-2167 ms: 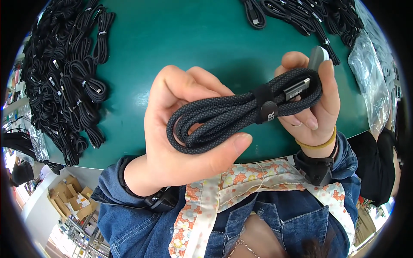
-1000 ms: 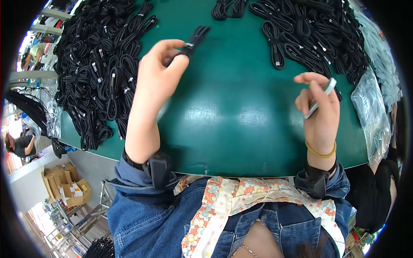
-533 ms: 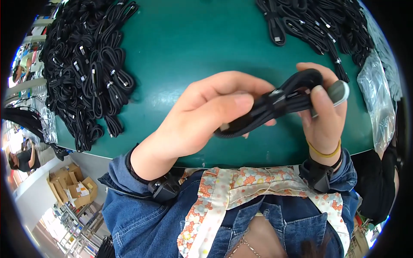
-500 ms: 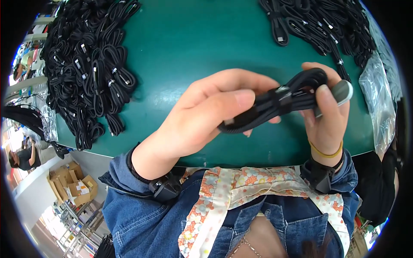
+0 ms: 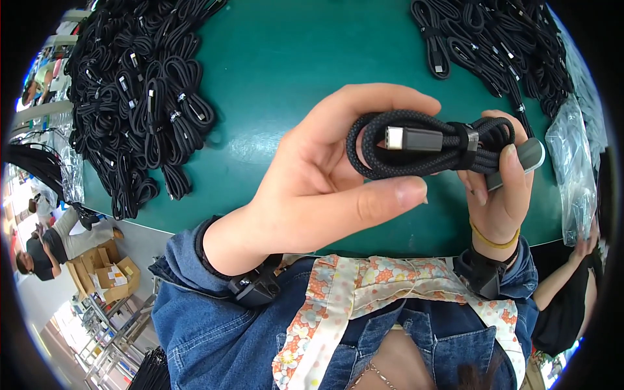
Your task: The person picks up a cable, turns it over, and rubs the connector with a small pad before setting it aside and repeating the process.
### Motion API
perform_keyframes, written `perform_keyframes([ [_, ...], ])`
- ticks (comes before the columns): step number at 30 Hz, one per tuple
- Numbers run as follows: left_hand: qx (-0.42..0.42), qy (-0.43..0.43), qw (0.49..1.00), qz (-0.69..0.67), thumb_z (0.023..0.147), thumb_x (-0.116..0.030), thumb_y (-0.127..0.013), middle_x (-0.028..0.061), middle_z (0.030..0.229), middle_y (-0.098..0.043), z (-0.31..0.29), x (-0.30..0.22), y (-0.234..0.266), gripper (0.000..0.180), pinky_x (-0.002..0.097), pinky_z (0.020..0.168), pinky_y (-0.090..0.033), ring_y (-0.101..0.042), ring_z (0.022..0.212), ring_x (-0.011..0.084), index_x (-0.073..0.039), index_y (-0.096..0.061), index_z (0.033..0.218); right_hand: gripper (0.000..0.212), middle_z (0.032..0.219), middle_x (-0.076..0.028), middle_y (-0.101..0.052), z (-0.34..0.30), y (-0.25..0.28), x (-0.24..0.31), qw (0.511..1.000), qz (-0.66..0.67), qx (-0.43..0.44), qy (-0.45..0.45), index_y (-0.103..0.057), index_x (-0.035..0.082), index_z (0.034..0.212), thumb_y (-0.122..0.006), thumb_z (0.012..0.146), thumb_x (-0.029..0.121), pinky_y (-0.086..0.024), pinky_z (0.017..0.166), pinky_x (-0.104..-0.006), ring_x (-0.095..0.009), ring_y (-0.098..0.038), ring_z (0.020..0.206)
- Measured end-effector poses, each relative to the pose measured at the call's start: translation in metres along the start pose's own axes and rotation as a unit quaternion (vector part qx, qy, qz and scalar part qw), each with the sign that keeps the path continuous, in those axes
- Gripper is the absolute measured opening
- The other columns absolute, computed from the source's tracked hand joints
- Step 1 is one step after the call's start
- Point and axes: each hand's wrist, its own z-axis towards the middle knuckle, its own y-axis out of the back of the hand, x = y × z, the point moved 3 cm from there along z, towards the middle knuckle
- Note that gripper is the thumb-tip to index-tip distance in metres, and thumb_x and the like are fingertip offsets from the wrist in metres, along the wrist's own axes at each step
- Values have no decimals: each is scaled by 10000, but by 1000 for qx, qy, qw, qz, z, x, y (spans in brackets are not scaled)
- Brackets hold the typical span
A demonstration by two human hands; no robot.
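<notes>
Coiled black braided cable (image 5: 429, 146) held up over green tabletop (image 5: 292, 78), between both hands. Left hand (image 5: 325, 188) clamped on coil's left loop, thumb below, fingers curled over top. Right hand (image 5: 500, 188) clamped on coil's right end at strap, also pinching grey flat tool (image 5: 530, 156) against it. Connector plug facing camera. Pile of bundled black cables (image 5: 143, 104) at left, second pile (image 5: 500, 45) top right. Clear plastic bags (image 5: 575, 169) at right edge.

The coiled cable (image 5: 426, 151) at centre right has a matt black braided cloth jacket and a grey metal plug. The table (image 5: 292, 78) is smooth, matt green. At the right edge, glossy clear plastic bags (image 5: 575, 162).
</notes>
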Motion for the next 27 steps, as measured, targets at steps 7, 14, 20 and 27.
perform_keyframes([
  [7, 21, -55, 996, 61, 675, -121, -591, 188, 949, -511, 2, 2, 2, 514, 330, 763, -425, -544, 797, 211, 27, -355, 1107, 341, 732, -105, -529, -1, 1, 0, 1000, -1, -4, -10, -437, -59, 990, -487, 759, 186, -287, 383, -163, -42, -333, 373],
  [14, -14, -137, 984, 111, 651, -173, -589, 182, 952, -468, 2, -3, 3, 476, 296, 749, -415, -496, 856, 195, 14, -408, 1049, 252, 743, -92, -535, -4, -4, -3, 998, -18, 41, -47, -433, -37, 918, -532, 728, 95, -294, 416, -149, -30, -350, 420],
  [20, -54, -36, 998, -10, 658, -193, -576, 152, 831, -483, -4, -4, -2, 348, 248, 599, -381, -464, 702, 150, 16, -458, 910, 276, 710, -54, -524, -19, -18, -11, 982, 15, 143, -119, -409, 14, 812, -635, 654, 29, -289, 437, -163, -40, -374, 467],
  [27, 3, 55, 997, -46, 673, -243, -564, 119, 738, -491, -3, 14, 0, 285, 232, 528, -334, -432, 619, 127, 10, -483, 778, 416, 563, -19, -415, -18, -29, -7, 907, -155, 391, 0, -393, 52, 710, -762, 557, 169, -270, 391, -229, -104, -399, 439],
])
